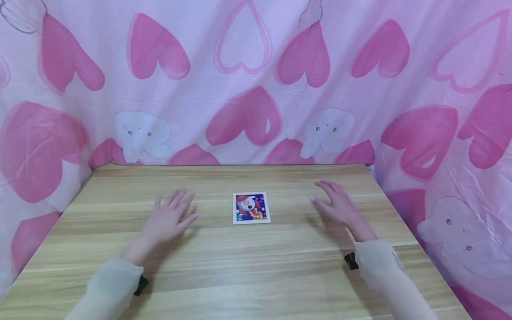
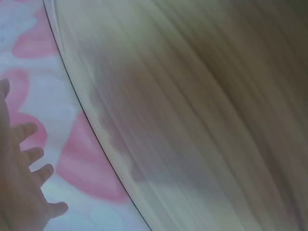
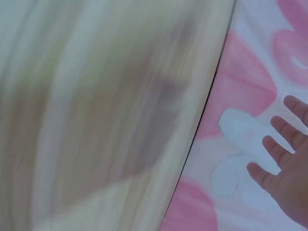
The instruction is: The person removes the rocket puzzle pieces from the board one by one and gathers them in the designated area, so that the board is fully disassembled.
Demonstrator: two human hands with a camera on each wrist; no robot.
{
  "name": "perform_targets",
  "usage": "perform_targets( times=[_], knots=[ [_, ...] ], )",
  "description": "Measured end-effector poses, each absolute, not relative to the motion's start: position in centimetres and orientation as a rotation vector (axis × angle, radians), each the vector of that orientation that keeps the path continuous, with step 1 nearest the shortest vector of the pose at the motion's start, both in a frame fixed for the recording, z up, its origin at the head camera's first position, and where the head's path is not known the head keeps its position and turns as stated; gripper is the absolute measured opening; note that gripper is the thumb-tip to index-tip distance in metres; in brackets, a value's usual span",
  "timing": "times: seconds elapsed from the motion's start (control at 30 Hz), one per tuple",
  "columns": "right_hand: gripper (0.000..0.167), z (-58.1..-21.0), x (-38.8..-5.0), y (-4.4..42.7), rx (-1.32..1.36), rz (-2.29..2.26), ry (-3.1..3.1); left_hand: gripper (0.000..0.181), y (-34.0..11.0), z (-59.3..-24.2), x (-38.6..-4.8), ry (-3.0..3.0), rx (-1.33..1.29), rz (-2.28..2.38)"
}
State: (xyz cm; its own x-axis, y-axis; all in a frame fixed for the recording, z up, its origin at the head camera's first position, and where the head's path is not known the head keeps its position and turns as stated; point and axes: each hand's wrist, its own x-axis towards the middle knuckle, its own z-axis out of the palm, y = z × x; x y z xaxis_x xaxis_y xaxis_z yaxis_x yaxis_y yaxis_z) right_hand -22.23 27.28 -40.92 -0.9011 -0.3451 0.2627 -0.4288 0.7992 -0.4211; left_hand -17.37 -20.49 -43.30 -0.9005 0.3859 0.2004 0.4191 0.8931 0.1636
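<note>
A square picture card or small flat puzzle (image 1: 251,208) with a white border lies on the wooden table; its print shows a white and red rocket-like figure on dark blue. To its left, my left hand (image 1: 170,218) hovers over the table with fingers spread, holding nothing. My right hand (image 1: 336,204) is raised to the right of the card, fingers extended and apart from it. In the left wrist view, the left hand (image 2: 24,178) shows spread fingers at the left edge. Spread fingers of the right hand (image 3: 288,163) appear at the right edge of the right wrist view.
The light wooden table (image 1: 248,275) reaches back to a pink curtain (image 1: 244,111) with hearts and white cartoon animals, which also hangs along both sides. A black wrist device (image 1: 141,286) sits under the left sleeve, another black device (image 1: 351,261) at the right sleeve.
</note>
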Motion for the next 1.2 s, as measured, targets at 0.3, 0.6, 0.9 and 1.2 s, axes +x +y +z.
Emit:
perform_targets(
  times=[0.3,0.6,0.9,1.2],
  knots=[
    [0.033,-41.2,-24.0,22.2,0.661,1.044,-2.755,0.061,-16.5,-44.3,-16.8,-2.814,-0.854,-0.294],
    [0.025,-42.8,-25.9,17.0,0.562,1.199,-2.879,0.059,-13.9,-44.7,-16.8,-2.866,-1.023,-0.312],
    [0.020,-43.8,-27.7,12.3,0.658,1.111,-2.962,0.062,-12.5,-45.0,-16.9,-2.915,-1.096,-0.269],
    [0.021,-45.0,-28.0,9.6,0.808,1.089,-2.981,0.063,-11.9,-45.4,-17.0,-2.964,-1.121,-0.231]
  ],
)
